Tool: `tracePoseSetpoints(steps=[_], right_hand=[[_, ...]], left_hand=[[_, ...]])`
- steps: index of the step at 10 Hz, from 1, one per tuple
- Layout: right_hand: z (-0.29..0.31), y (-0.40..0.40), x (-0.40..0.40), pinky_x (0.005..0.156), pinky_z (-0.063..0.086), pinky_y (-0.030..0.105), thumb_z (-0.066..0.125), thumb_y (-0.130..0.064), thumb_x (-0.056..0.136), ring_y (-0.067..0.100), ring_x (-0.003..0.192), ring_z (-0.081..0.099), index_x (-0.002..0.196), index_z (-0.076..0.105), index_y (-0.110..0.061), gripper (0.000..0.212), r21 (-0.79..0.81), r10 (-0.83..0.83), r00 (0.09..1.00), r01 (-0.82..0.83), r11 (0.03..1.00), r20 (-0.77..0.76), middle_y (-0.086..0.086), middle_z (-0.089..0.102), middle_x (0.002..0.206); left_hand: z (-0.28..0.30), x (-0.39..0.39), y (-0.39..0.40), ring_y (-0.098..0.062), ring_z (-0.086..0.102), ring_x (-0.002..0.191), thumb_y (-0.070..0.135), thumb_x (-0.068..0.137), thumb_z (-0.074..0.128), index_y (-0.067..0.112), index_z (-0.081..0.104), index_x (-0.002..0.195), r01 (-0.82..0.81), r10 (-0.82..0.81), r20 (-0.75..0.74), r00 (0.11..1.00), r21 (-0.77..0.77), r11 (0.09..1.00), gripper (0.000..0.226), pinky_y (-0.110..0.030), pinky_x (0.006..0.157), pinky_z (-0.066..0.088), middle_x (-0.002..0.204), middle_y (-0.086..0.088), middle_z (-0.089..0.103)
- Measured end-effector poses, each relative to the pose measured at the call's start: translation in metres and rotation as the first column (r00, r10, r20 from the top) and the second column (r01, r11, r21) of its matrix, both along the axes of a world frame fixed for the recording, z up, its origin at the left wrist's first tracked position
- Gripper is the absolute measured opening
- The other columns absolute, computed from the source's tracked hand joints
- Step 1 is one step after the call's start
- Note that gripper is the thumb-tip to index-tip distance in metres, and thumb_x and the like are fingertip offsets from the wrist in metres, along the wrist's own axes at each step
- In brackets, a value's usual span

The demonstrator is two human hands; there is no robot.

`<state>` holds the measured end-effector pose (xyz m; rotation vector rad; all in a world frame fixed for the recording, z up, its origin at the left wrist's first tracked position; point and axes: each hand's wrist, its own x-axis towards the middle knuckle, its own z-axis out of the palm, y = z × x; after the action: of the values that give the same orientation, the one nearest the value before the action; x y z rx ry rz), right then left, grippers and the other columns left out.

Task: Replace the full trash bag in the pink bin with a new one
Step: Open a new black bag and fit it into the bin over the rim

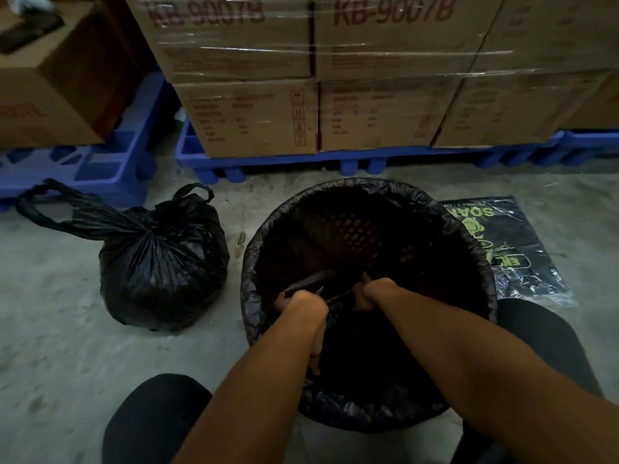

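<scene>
A round bin with a perforated wall (361, 229) stands on the floor between my knees. A new black trash bag (335, 189) lines it, its edge folded over the rim all around. Both hands reach down inside the bin. My left hand (303, 304) and my right hand (371, 293) each grip a fold of the black liner near the middle; the fingers are partly hidden in the dark. The full black trash bag (160, 266), tied at the top with its handles sticking up, sits on the floor to the left of the bin.
A flat pack of black bags with green print (509, 249) lies on the floor right of the bin. Blue plastic pallets (301, 159) carrying shrink-wrapped cardboard boxes (385, 105) stand close behind. My dark-clothed knees (150, 420) flank the bin on the concrete floor.
</scene>
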<state>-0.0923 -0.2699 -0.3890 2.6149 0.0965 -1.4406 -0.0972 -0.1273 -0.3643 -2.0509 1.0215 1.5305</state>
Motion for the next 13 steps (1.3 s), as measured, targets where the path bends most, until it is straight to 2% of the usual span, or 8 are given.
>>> tracePoseSetpoints(steps=[1,2,4,5,7,10,11,13], right_hand=[[0.012,-0.002,0.005,0.111,0.038,0.048,0.051,-0.024,0.093,0.035,0.138,0.041,0.145,0.042,-0.011,0.054,0.058,-0.126,0.991,0.123,0.991,0.042,0.015,0.037,0.154],[0.056,0.001,0.017,0.101,0.048,0.042,0.055,-0.018,0.091,0.035,0.125,0.055,0.132,0.057,-0.012,0.042,0.183,-0.223,0.950,0.185,0.966,0.220,0.016,0.053,0.139],[0.125,-0.009,0.014,0.068,0.045,0.037,0.047,-0.023,0.091,0.036,0.095,0.064,0.101,0.062,-0.019,0.019,0.353,-0.298,0.499,-0.016,0.935,0.814,0.010,0.068,0.102],[0.141,-0.032,0.008,0.076,0.043,0.039,0.051,-0.018,0.084,0.031,0.097,0.055,0.102,0.061,-0.019,0.020,0.266,-0.223,0.259,-0.141,0.954,0.940,0.006,0.067,0.100],[0.154,-0.078,0.002,0.089,0.047,0.047,0.058,-0.028,0.084,0.041,0.115,0.056,0.141,0.035,-0.027,0.062,0.332,-0.454,0.589,0.310,0.891,0.668,0.016,0.055,0.128],[0.152,-0.107,0.033,0.095,0.046,0.046,0.053,-0.018,0.089,0.043,0.120,0.051,0.131,0.051,-0.022,0.043,0.574,-0.766,0.286,0.526,0.628,0.575,0.019,0.053,0.130],[0.149,-0.113,0.046,0.097,0.045,0.042,0.055,-0.024,0.089,0.040,0.120,0.052,0.130,0.054,-0.024,0.041,0.698,-0.853,0.143,0.515,0.497,0.502,0.017,0.057,0.130],[0.126,-0.123,0.047,0.099,0.047,0.036,0.057,-0.037,0.089,0.030,0.115,0.058,0.130,0.055,-0.026,0.042,0.892,-0.993,0.086,0.439,0.113,0.083,0.008,0.061,0.129]], left_hand=[[0.015,-0.001,-0.003,-0.031,0.049,0.130,0.056,0.087,0.057,0.016,0.055,0.137,0.093,-0.096,0.025,0.995,0.103,0.990,0.064,-0.041,0.109,0.040,0.144,-0.008,0.051],[0.053,0.000,-0.014,-0.031,0.058,0.120,0.048,0.085,0.063,0.013,0.060,0.129,-0.133,0.131,0.144,0.981,0.002,0.991,0.056,-0.036,0.099,0.048,0.136,-0.011,0.058],[0.116,0.031,-0.020,-0.030,0.053,0.117,0.020,0.080,0.062,0.019,0.056,0.122,0.145,0.376,0.741,0.557,-0.532,0.834,0.043,-0.044,0.092,0.041,0.125,-0.009,0.057],[0.128,0.046,-0.014,-0.036,0.045,0.119,0.010,0.068,0.070,0.022,0.039,0.132,0.102,0.542,0.779,0.317,-0.596,0.797,0.072,-0.054,0.094,0.037,0.135,-0.015,0.043],[0.135,0.069,-0.013,-0.041,0.058,0.109,0.002,0.084,0.055,0.021,0.031,0.137,-0.216,0.681,0.598,0.423,-0.663,0.717,0.061,-0.066,0.097,0.038,0.114,-0.016,0.061],[0.138,0.098,-0.014,-0.050,0.023,0.140,0.030,0.087,0.063,0.038,0.005,0.151,-0.418,0.812,0.528,0.249,-0.698,0.582,0.087,-0.079,0.105,0.008,0.157,-0.020,0.019],[0.123,0.108,0.013,-0.046,0.036,0.134,0.021,0.087,0.060,0.033,0.012,0.150,-0.559,0.980,0.174,0.095,-0.805,0.197,0.081,-0.059,0.107,0.033,0.152,-0.021,0.028],[0.104,0.098,0.039,-0.030,0.051,0.127,0.012,0.092,0.054,0.030,0.025,0.150,-0.538,0.888,-0.458,-0.046,-0.738,-0.409,0.067,-0.043,0.105,0.045,0.145,-0.007,0.047]])
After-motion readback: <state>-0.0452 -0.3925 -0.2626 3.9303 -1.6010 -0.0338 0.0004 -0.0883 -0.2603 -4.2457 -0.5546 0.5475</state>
